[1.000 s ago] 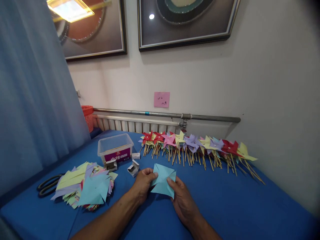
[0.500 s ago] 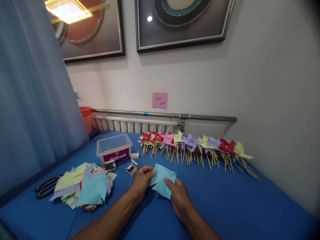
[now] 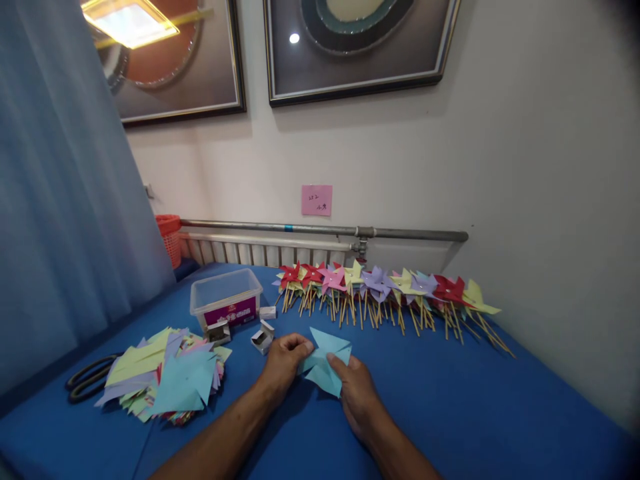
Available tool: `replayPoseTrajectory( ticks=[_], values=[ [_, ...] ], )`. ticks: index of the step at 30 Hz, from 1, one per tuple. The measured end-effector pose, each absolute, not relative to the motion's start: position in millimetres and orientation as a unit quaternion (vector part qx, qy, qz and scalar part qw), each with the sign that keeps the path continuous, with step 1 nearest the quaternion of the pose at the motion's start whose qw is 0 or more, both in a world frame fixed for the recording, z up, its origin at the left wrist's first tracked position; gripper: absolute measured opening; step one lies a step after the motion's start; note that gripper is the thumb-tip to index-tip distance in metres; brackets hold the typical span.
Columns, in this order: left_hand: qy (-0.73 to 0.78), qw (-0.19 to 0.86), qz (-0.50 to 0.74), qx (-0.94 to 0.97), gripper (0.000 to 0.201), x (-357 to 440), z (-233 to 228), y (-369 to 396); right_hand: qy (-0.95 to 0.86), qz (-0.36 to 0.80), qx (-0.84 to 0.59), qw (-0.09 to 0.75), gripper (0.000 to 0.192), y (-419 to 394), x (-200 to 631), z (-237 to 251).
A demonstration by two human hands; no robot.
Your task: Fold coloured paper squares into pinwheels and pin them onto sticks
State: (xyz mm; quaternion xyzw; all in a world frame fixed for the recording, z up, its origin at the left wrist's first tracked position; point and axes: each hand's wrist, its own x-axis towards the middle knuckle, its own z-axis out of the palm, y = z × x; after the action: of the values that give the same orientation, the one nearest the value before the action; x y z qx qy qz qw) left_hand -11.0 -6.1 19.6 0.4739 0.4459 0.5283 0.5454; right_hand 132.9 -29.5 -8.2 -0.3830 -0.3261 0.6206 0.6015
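Blue table [image 3: 450,413] fills the lower view; its near edge and both forearms are cut off at the bottom of the picture.

Row of finished pinwheels [image 3: 385,287] lies beyond the hands, along the far table edge, sticks pointing toward the person. Individual wheels overlap, so a count is not possible.

Stack of cut paper squares [image 3: 170,377] sits well to the outer side of the left hand, mixed colours with light blue on top. Black scissors [image 3: 87,380] lie past the stack; the handles are partly hidden under the paper.

Clear plastic tub [image 3: 227,303] stands beyond and to the outer side of the left hand. Label text is too small to read. Small white boxes [image 3: 263,337] rest just beyond the left hand; their contents cannot be made out.

Light blue paper piece [image 3: 327,357] is held just above the table between both hands, flaps partly folded inward.

Left hand [image 3: 283,363]: fingers curled, pinching the paper's near-left edge. Fingertips partly hidden behind the paper.

Right hand [image 3: 357,393]: thumb and forefinger closed on the paper's lower right corner; remaining fingers tucked under the palm, not visible.
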Motion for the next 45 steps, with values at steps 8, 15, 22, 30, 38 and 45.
replayPoseTrajectory(
  ticks=[8, 15, 22, 30, 38, 45],
  values=[
    [0.46, 0.51, 0.541, 0.486, 0.033, -9.1, 5.5, 1.7, -0.338, 0.617, -0.387, 0.596, 0.043, -29.8, 135.0, -12.4],
    [0.476, 0.484, 0.548, 0.49, 0.033, -11.1, 2.9, 3.7, -0.351, 0.645, -0.356, 0.578, 0.047, -32.6, 132.7, -8.5],
    [0.468, 0.455, 0.561, 0.509, 0.027, -9.7, 4.9, -0.7, -0.354, 0.627, -0.369, 0.588, 0.049, -30.7, 132.4, -14.8],
    [0.462, 0.459, 0.559, 0.513, 0.027, -8.3, 5.2, -2.2, -0.359, 0.594, -0.401, 0.597, 0.038, -29.1, 133.4, -18.2],
    [0.467, 0.527, 0.502, 0.502, 0.036, -7.7, 3.3, -2.2, -0.364, 0.587, -0.404, 0.6, 0.04, -28.7, 132.7, -18.7],
    [0.48, 0.507, 0.524, 0.488, 0.038, -7.8, 0.4, -0.4, -0.379, 0.592, -0.404, 0.586, 0.046, -27.4, 133.3, -21.9]
  ],
)
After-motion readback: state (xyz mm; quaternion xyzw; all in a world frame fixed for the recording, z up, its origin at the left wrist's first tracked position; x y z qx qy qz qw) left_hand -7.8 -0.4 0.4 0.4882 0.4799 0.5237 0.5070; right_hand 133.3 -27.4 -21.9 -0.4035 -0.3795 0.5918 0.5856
